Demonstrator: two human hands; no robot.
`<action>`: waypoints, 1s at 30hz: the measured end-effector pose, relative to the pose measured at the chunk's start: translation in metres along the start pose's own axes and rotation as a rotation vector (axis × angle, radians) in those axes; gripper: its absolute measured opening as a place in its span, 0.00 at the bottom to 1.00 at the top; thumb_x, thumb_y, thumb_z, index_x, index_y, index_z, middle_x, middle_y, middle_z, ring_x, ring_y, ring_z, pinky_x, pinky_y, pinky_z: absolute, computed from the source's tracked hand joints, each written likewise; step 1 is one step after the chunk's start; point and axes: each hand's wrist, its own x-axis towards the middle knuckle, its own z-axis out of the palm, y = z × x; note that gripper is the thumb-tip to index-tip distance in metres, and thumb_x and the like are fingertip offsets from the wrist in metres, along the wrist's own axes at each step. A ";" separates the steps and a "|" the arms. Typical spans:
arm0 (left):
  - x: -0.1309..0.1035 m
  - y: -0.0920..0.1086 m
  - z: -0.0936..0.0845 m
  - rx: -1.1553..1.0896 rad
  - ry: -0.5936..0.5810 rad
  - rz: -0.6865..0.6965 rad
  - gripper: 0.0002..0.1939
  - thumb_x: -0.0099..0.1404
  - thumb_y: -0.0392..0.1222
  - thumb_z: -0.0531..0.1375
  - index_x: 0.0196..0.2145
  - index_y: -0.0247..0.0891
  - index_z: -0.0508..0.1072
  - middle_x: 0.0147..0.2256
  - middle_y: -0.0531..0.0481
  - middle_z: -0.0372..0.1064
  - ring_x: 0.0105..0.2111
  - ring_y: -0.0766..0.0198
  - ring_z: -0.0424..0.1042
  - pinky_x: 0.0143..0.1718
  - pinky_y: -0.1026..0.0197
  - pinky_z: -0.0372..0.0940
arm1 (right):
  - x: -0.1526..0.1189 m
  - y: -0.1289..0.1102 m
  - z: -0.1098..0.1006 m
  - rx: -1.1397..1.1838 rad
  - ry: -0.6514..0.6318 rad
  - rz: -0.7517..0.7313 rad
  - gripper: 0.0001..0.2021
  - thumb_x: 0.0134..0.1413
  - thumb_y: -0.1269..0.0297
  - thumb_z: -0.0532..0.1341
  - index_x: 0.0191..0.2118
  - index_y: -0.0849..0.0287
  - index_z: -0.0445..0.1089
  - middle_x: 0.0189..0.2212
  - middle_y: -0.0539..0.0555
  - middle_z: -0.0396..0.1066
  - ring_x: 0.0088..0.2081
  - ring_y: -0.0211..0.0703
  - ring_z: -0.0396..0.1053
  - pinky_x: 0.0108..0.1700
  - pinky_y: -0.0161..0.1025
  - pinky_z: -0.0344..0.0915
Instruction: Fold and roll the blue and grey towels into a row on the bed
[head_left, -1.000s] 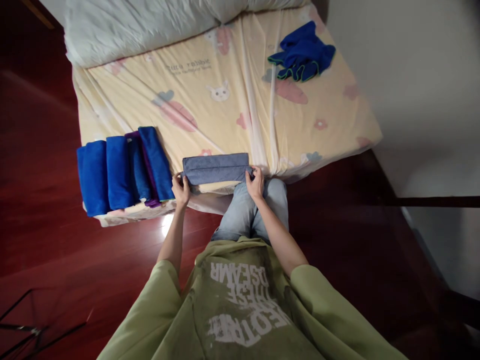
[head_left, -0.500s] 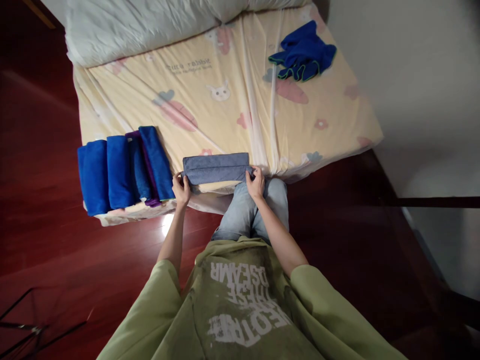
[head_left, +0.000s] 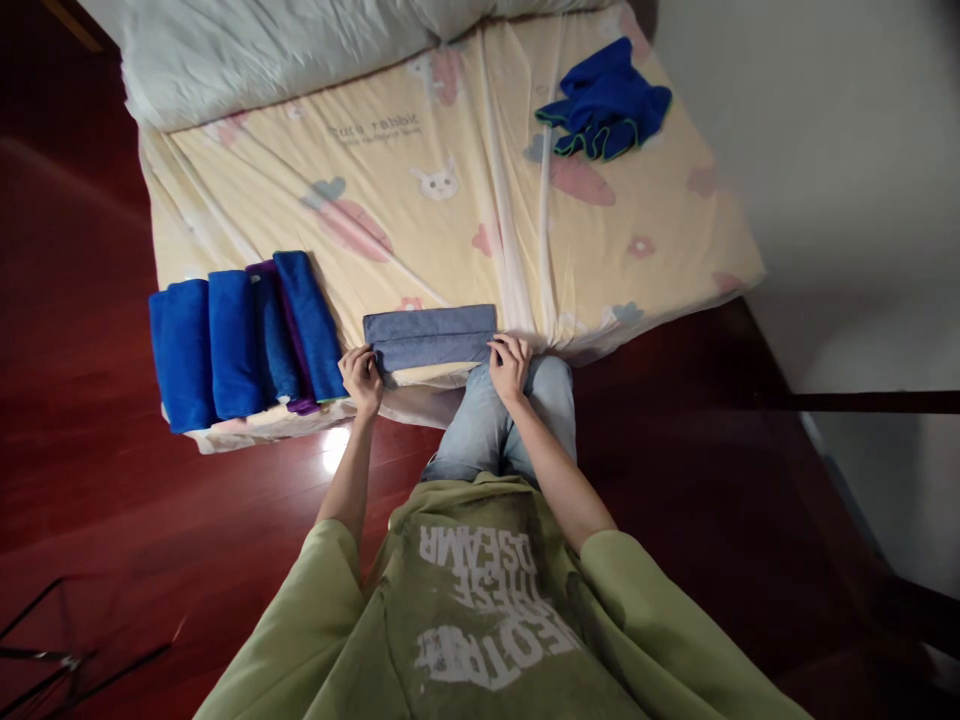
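Note:
A grey-blue cloth (head_left: 431,335), folded into a long flat strip, lies at the near edge of the bed (head_left: 450,240). My left hand (head_left: 361,378) is at its left end, fingers curled and pinched at the near corner. At the right end my right hand (head_left: 510,365) has its fingertips closed on the other near corner. Left of my left hand stand several folded cloths side by side: blue ones (head_left: 234,345) and a purple one (head_left: 294,330). A crumpled blue cloth (head_left: 611,100) with green edging rests at the far right of the bed.
A white quilt (head_left: 262,60) is bunched along the bed's far side. My knees (head_left: 480,420) touch the bed's near edge. A thin black metal frame (head_left: 67,660) stands on the red floor at lower left. A pale wall is on the right.
Both hands have shifted slightly at the ends of the grey-blue cloth, and their fingers are more bent over its near corners. The cloth's folded shape looks the same.

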 end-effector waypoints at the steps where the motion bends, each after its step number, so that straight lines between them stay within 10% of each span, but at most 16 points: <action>1: 0.000 0.000 0.000 -0.001 -0.025 0.011 0.11 0.72 0.42 0.53 0.42 0.40 0.75 0.49 0.39 0.74 0.57 0.52 0.66 0.63 0.44 0.61 | 0.001 0.000 0.000 0.001 -0.015 0.000 0.14 0.67 0.68 0.53 0.44 0.55 0.78 0.50 0.58 0.76 0.53 0.51 0.66 0.60 0.51 0.61; 14: 0.011 -0.008 -0.007 0.089 -0.307 0.134 0.28 0.58 0.42 0.60 0.57 0.37 0.69 0.61 0.38 0.67 0.63 0.48 0.63 0.66 0.44 0.53 | 0.005 -0.008 -0.013 0.023 -0.190 0.012 0.26 0.45 0.77 0.58 0.53 0.59 0.72 0.60 0.58 0.70 0.61 0.55 0.61 0.63 0.53 0.59; 30: 0.036 0.000 -0.002 0.023 -0.188 -0.210 0.20 0.70 0.47 0.56 0.55 0.37 0.70 0.45 0.39 0.70 0.53 0.48 0.65 0.56 0.49 0.63 | 0.035 0.037 0.016 0.247 -0.115 0.053 0.18 0.60 0.60 0.58 0.53 0.59 0.71 0.51 0.62 0.73 0.54 0.54 0.67 0.61 0.54 0.64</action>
